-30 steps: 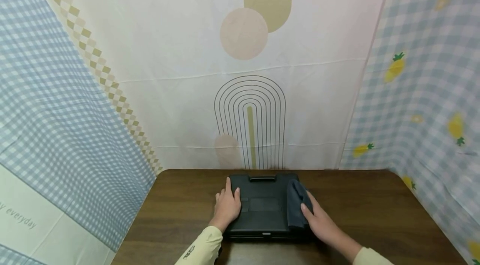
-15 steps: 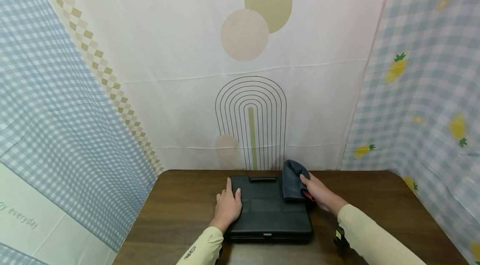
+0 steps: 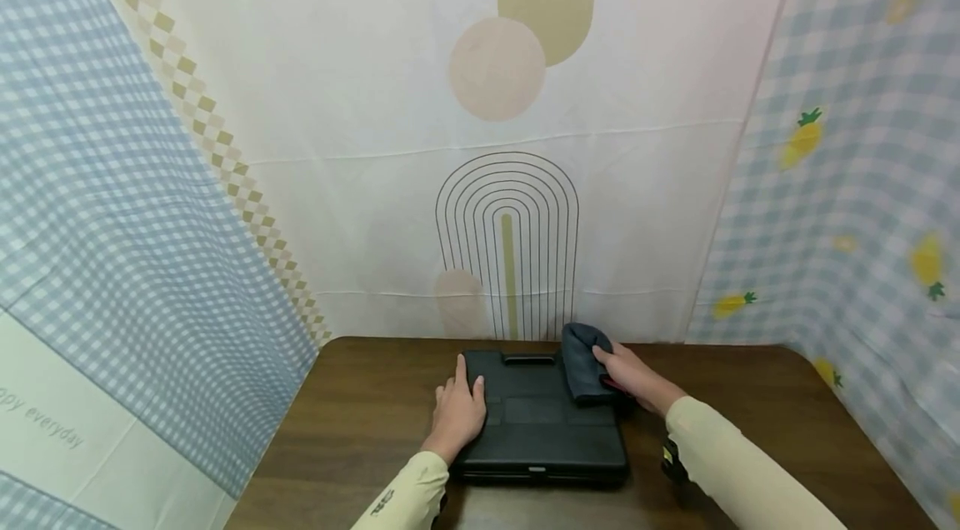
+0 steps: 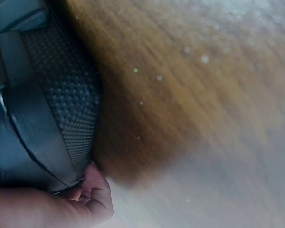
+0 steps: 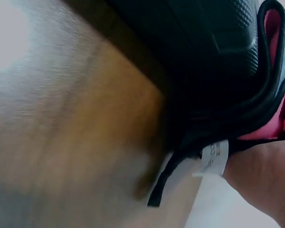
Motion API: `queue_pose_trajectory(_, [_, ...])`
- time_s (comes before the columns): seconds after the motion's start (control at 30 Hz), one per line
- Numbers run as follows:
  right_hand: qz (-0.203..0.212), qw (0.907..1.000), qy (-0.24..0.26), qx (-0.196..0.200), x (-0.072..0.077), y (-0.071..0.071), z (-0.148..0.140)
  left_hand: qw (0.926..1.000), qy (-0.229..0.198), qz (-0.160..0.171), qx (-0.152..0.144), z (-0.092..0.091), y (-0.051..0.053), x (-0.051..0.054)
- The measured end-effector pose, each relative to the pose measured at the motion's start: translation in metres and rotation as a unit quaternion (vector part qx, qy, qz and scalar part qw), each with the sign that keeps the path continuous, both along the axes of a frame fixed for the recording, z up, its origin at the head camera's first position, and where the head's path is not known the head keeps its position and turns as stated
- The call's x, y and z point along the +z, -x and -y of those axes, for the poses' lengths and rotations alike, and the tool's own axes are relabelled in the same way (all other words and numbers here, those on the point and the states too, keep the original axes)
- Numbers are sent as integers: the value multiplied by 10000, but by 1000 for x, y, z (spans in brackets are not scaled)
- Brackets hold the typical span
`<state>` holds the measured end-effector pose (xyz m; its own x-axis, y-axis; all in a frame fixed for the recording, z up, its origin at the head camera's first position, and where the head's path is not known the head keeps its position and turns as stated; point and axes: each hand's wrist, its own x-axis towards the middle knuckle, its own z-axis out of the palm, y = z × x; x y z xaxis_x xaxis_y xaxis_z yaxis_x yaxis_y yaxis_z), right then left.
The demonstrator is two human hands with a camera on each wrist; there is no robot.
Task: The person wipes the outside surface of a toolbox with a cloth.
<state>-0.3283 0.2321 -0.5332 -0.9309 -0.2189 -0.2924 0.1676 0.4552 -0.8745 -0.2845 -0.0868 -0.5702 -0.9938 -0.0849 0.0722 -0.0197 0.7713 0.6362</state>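
A closed black case [image 3: 536, 442] lies flat on the wooden table. On its left side my left hand [image 3: 456, 417] grips the edge, thumb on the lid; the left wrist view shows fingers of this hand [image 4: 61, 206] curled against the side of the case [image 4: 33, 104]. My right hand [image 3: 637, 376] holds a folded dark blue-grey cloth [image 3: 583, 363] over the lid's far right corner. In the right wrist view the cloth's pink lining [image 5: 270, 126], black border and a white tag [image 5: 214, 156] show beside the hand [image 5: 263, 175], and the cloth touches the case [image 5: 190, 42].
The brown table [image 3: 360, 405] extends to both sides of the case. A patterned white curtain [image 3: 375, 222] hangs behind its far edge, with blue checked fabric [image 3: 150, 180] on the left and checked fabric with pineapples [image 3: 817, 197] on the right.
My right hand and the cloth have moved from the right side of the lid away to its far right corner. My left hand keeps its place on the case.
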Motion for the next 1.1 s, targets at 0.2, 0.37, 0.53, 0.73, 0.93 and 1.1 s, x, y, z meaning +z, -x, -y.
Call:
queue_pose_trajectory(0.2, [-424, 9958, -725, 356, 5, 15, 15, 10000, 41, 5, -52, 1, 0, 1])
queue_pose_trajectory(0.37, [-699, 9741, -2032, 709, 15, 25, 32, 10000, 19, -67, -63, 1, 0, 3])
queue_pose_trajectory(0.53, [-700, 9504, -2881, 946, 20, 31, 46, 10000, 14, -24, -49, -1, -1, 2])
queue_pose_trajectory(0.73, [-655, 9447, -3022, 1091, 24, 39, 57, 10000, 21, -33, 69, 1, -1, 2])
queue_pose_trajectory(0.93, [-581, 9471, -2911, 1218, 26, 42, 65, 10000, 33, 72, 40, 1, -2, 2])
queue_pose_trajectory(1.1, [-626, 9440, -3002, 1217, 25, 42, 69, 9999, 36, 89, 65, 0, -2, 3])
